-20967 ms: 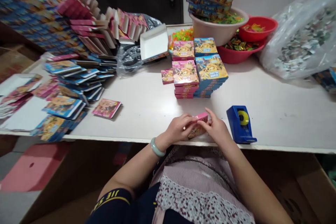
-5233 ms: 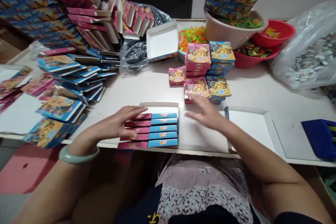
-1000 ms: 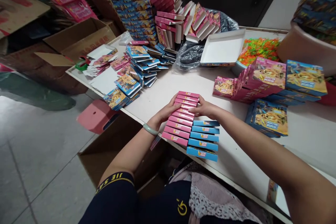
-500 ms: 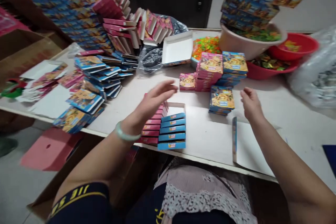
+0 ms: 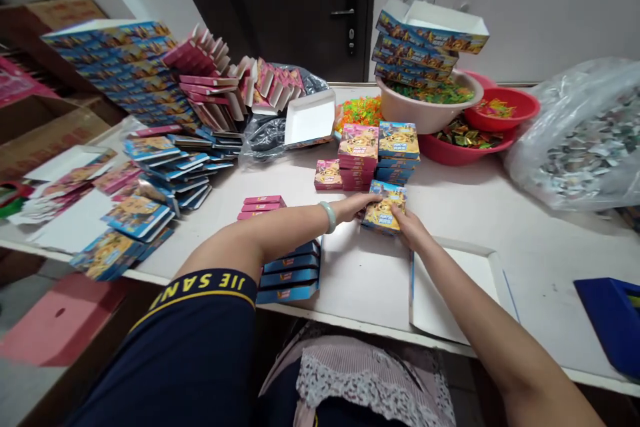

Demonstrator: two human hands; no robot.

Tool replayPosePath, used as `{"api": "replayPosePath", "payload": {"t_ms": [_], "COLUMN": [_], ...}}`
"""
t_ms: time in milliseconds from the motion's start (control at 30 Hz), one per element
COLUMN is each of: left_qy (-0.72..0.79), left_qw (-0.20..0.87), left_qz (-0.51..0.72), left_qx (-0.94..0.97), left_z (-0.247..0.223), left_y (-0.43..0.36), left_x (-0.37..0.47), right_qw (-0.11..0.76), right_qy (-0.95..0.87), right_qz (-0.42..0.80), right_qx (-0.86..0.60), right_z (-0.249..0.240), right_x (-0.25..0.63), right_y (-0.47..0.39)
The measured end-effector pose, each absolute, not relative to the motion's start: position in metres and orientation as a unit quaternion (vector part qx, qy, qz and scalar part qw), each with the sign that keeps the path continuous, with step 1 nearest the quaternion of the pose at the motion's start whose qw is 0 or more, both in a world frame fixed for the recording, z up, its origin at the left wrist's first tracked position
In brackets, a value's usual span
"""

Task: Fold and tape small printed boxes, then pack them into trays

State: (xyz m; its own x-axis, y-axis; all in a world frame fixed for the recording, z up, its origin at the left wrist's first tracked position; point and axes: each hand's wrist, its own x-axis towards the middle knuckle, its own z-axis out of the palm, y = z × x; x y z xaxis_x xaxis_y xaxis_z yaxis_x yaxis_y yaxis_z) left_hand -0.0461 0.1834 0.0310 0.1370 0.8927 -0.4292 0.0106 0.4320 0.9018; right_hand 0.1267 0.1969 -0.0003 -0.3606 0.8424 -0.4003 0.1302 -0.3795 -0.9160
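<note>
Both hands grip the small stack of blue boxes at the middle of the table. My left hand holds its left side, my right hand its right side, fingers closed on it. Behind it stand a pink box stack and a blue box stack, with a lower pink stack at their left. Under my left forearm, rows of blue boxes and pink boxes are partly hidden. An open white tray lies beneath my right forearm.
Piled blue and pink boxes cover the table's left. At the back are a tilted white tray, a pale bowl with blue trays on it, and red bowls. A clear bag and blue object are at right.
My left hand has moved right and my right hand has come in from the right; both have closed on the front blue stack. The camera view has shifted.
</note>
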Motion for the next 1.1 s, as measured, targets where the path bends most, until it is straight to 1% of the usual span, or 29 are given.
{"api": "replayPosePath", "payload": {"t_ms": [67,167,233,367,433,533,600,700,833,933,1000,1100], "left_qy": [0.548,0.517,0.496,0.442,0.428,0.426,0.432,0.443,0.447,0.457,0.459,0.452], "left_qw": [0.636,0.601,0.556,0.471,0.453,0.443,0.433,0.415,0.395,0.383,0.377,0.353], "left_qz": [0.352,0.328,0.283,0.258,0.255,0.255,0.254,0.246,0.242,0.223,0.188,0.127], "left_qx": [0.413,0.513,0.604,0.719,0.739,0.746,0.749,0.756,0.765,0.771,0.782,0.809], "left_z": [0.042,0.054,0.055,0.04,0.032,0.028,0.03,0.031,0.023,0.019,0.027,0.065], "left_y": [0.177,0.167,0.163,0.16,0.161,0.161,0.16,0.159,0.16,0.164,0.166,0.154], "left_x": [-0.057,-0.075,-0.085,-0.097,-0.099,-0.099,-0.098,-0.096,-0.091,-0.087,-0.088,-0.105], "right_qw": [0.303,0.363,0.36,0.283,0.27,0.252,0.22,0.14,-0.005,-0.068,-0.084,-0.088], "right_qy": [-0.523,-0.624,-0.686,-0.74,-0.758,-0.811,-0.854,-0.901,-0.912,-0.907,-0.904,-0.903], "right_qz": [0.645,0.543,0.485,0.496,0.475,0.366,0.277,0.176,0.135,0.1,0.087,0.087], "right_qx": [-0.468,-0.429,-0.406,-0.354,-0.358,-0.38,-0.381,-0.372,-0.387,-0.403,-0.41,-0.411], "right_z": [0.001,0.0,-0.004,-0.017,-0.019,-0.008,0.01,0.042,0.071,0.076,0.074,0.069], "right_x": [0.132,0.14,0.144,0.15,0.154,0.16,0.159,0.147,0.115,0.096,0.091,0.093], "right_y": [0.186,0.172,0.166,0.159,0.157,0.156,0.161,0.172,0.183,0.181,0.179,0.178]}}
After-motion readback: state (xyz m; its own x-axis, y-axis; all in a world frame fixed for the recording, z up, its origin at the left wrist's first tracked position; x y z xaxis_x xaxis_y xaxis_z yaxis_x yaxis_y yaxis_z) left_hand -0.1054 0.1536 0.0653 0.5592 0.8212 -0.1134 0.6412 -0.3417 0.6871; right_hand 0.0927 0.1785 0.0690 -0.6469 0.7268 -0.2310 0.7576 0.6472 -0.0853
